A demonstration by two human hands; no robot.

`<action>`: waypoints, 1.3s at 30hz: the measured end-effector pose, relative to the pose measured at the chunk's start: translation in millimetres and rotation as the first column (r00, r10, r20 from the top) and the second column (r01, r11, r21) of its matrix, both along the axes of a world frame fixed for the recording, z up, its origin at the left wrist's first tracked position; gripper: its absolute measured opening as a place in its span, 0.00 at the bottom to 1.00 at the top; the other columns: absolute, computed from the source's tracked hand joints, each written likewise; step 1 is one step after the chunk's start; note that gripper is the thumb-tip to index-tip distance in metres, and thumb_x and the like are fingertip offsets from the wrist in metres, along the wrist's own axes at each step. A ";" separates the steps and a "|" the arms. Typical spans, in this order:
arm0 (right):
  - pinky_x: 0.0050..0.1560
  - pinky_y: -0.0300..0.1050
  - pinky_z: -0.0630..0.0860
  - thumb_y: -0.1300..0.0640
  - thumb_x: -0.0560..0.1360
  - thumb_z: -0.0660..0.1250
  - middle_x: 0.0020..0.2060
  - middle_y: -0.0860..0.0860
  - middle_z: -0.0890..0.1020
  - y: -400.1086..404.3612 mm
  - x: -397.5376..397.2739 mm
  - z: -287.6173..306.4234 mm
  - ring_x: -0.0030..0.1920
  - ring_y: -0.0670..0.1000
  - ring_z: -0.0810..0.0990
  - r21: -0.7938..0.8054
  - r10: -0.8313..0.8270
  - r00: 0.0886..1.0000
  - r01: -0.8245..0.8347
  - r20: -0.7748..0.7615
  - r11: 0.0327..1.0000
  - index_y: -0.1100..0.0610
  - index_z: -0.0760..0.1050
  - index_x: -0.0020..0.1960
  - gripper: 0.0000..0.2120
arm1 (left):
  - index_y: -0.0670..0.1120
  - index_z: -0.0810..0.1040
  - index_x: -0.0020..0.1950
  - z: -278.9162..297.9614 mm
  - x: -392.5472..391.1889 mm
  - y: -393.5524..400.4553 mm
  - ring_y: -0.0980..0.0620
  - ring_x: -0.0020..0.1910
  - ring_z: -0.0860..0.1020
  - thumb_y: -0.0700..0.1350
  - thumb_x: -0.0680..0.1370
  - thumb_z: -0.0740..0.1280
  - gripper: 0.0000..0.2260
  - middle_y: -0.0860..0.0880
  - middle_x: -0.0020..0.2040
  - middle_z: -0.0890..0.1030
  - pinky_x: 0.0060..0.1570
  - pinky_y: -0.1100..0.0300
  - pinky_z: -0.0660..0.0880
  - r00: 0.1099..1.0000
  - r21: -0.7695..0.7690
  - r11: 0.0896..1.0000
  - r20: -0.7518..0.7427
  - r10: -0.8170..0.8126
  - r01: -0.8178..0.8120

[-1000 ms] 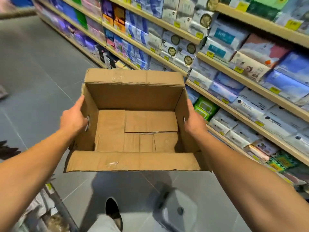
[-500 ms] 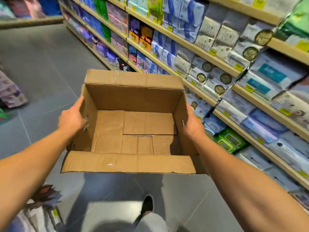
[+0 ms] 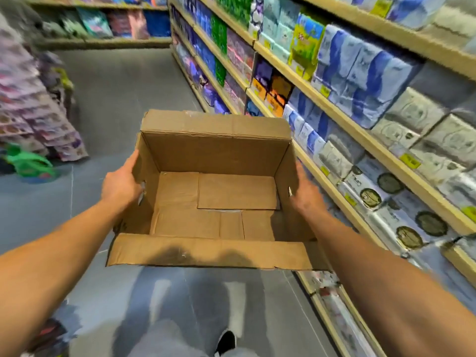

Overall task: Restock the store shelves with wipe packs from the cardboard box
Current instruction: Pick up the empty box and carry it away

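My left hand [image 3: 121,185] and right hand [image 3: 306,193] clamp the side walls of the empty cardboard box [image 3: 219,191], held over the aisle floor [image 3: 116,99]; its open flaps could snag the shelves [image 3: 334,109] on my right.

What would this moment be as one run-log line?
box: empty, carried | left hand: on left wall | right hand: on right wall | shelves: stocked, on right

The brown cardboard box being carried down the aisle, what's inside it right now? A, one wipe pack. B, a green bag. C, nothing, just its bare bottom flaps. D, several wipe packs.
C: the brown cardboard box shows only bare bottom flaps inside, while the left hand and right hand hold its sides.
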State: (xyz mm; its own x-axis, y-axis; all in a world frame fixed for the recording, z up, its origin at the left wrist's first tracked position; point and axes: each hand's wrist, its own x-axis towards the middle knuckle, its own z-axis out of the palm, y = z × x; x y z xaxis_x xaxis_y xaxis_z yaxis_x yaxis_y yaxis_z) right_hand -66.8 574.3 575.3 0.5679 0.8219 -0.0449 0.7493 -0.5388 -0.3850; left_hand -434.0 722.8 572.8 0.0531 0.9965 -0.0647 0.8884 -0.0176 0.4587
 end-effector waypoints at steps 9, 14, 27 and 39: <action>0.43 0.48 0.73 0.61 0.76 0.61 0.48 0.59 0.80 221.6 9.4 -22.2 0.45 0.60 0.78 0.059 0.200 0.979 -0.201 0.021 0.978 0.38 0.40 0.78 0.42 | 0.59 0.51 0.78 -13.0 -12.2 154.7 0.33 0.54 0.75 0.40 0.77 0.66 0.36 0.34 0.54 0.78 0.51 0.44 0.74 0.985 -0.006 0.985 -0.029 0.171 -0.172; 0.39 0.47 0.70 0.65 0.74 0.63 0.44 0.52 0.78 354.8 -7.2 -14.2 0.38 0.55 0.75 0.033 0.255 0.967 -0.254 -0.021 0.967 0.36 0.38 0.77 0.47 | 0.61 0.50 0.77 -11.2 -32.2 268.2 0.34 0.48 0.77 0.41 0.77 0.66 0.37 0.33 0.50 0.78 0.48 0.45 0.75 0.976 0.003 0.976 -0.003 0.216 -0.216; 0.48 0.50 0.73 0.65 0.75 0.63 0.54 0.58 0.79 643.8 -7.4 -2.7 0.50 0.59 0.78 -0.051 0.284 0.958 -0.286 -0.033 0.957 0.43 0.42 0.79 0.44 | 0.59 0.50 0.78 -1.3 -35.8 538.8 0.40 0.40 0.75 0.41 0.75 0.67 0.37 0.38 0.44 0.78 0.41 0.48 0.75 0.968 -0.014 0.970 -0.070 0.243 -0.244; 0.48 0.51 0.77 0.64 0.75 0.65 0.50 0.61 0.80 944.0 49.0 -8.4 0.47 0.62 0.79 0.020 0.412 0.909 -0.411 -0.057 0.911 0.43 0.43 0.79 0.43 | 0.58 0.50 0.77 2.5 13.1 783.1 0.34 0.54 0.77 0.41 0.76 0.66 0.36 0.34 0.59 0.76 0.49 0.45 0.74 0.938 0.043 0.940 -0.053 0.342 -0.340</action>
